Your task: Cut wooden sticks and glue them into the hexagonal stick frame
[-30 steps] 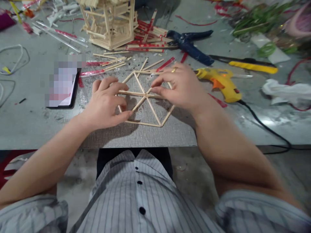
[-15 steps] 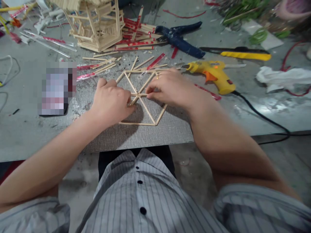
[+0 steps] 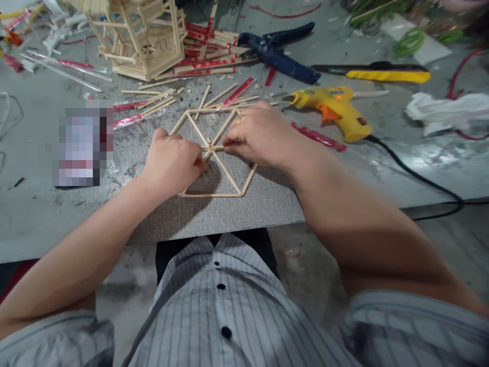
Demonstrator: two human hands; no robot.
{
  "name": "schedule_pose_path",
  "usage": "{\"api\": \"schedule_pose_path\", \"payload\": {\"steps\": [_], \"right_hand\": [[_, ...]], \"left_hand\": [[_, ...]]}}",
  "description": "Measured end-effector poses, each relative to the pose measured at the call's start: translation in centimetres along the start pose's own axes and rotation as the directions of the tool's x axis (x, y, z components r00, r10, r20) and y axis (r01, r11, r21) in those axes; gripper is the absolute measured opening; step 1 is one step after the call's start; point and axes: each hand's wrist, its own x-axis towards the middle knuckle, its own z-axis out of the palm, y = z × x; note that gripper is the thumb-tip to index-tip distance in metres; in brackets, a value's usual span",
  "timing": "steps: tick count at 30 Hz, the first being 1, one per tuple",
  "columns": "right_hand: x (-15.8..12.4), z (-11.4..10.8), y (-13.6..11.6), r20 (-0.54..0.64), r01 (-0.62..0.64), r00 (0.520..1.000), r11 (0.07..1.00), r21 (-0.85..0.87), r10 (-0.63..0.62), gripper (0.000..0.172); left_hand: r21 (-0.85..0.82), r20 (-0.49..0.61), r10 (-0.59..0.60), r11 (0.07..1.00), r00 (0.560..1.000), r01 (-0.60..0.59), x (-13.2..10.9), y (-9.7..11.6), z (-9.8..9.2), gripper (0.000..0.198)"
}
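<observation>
A hexagonal frame of thin wooden sticks (image 3: 214,195), with spokes meeting at its middle, lies on the table in front of me. My left hand (image 3: 172,159) is closed at the frame's left side, its fingertips pinching a spoke close to the centre. From the right, my right hand (image 3: 260,135) pinches the horizontal spoke between thumb and fingers. Both hands cover the frame's side corners. Loose wooden sticks (image 3: 225,95) lie just behind the frame, some over a red-printed wrapper.
A small stick-built house (image 3: 143,48) stands at the back left. A yellow glue gun (image 3: 346,114), its black cord (image 3: 416,171), a yellow utility knife (image 3: 389,75) and dark blue cutters (image 3: 278,56) lie right. A pixelated rectangular object (image 3: 80,148) is at left.
The whole view has shifted slightly, so the table items appear a little further left. Both hands keep their pinch on the frame, with barely any movement relative to it.
</observation>
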Motion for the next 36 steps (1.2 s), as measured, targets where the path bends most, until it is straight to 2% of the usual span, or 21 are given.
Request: {"api": "schedule_pose_path", "payload": {"steps": [3, 8, 12, 18, 20, 24, 27, 30, 36], "right_hand": [[0.1, -0.1, -0.2, -0.015, 0.006, 1.000, 1.000, -0.016, -0.006, 0.042], [0.1, -0.4, -0.4, 0.007, 0.022, 1.000, 0.999, -0.039, -0.022, 0.039], [0.0, -0.2, -0.2, -0.009, 0.004, 1.000, 1.000, -0.001, -0.004, 0.038], [-0.1, -0.2, 0.0, 0.003, -0.014, 1.000, 0.999, 0.039, 0.014, 0.032], [0.0, -0.4, -0.2, 0.029, -0.022, 0.999, 1.000, 0.018, 0.022, 0.029], [0.3, -1.1, -1.2, 0.098, -0.071, 0.992, 0.997, -0.039, 0.075, 0.026], [0.4, -1.6, -1.9, 0.139, -0.105, 0.984, 0.993, -0.059, 0.113, 0.026], [0.4, -1.7, -2.1, 0.152, -0.123, 0.980, 0.991, -0.058, 0.130, 0.024], [0.3, -1.1, -1.4, 0.109, -0.126, 0.986, 0.992, -0.015, 0.127, 0.023]], "left_hand": [[-0.030, -0.047, 0.043, 0.999, 0.998, -0.044, 0.1, -0.3, 0.3, 0.020], [-0.098, -0.067, 0.056, 0.993, 0.996, -0.062, 0.2, -1.2, 1.2, 0.024], [-0.122, -0.152, 0.125, 0.982, 0.980, -0.145, 0.1, -1.6, 1.5, 0.026], [-0.135, -0.160, 0.132, 0.979, 0.978, -0.154, 0.1, -1.7, 1.7, 0.026], [-0.139, -0.136, 0.113, 0.981, 0.984, -0.132, 0.2, -1.5, 1.6, 0.027], [-0.100, 0.028, -0.029, 0.994, 0.999, 0.032, 0.1, -0.6, 0.4, 0.024], [-0.116, 0.113, -0.054, 0.991, 0.992, 0.067, -0.4, -0.1, -0.6, 0.026], [-0.125, 0.099, -0.043, 0.991, 0.994, 0.055, -1.0, -0.2, -1.1, 0.029], [-0.110, 0.093, 0.016, 0.994, 0.996, -0.006, -1.7, -0.8, -1.3, 0.021]]}}
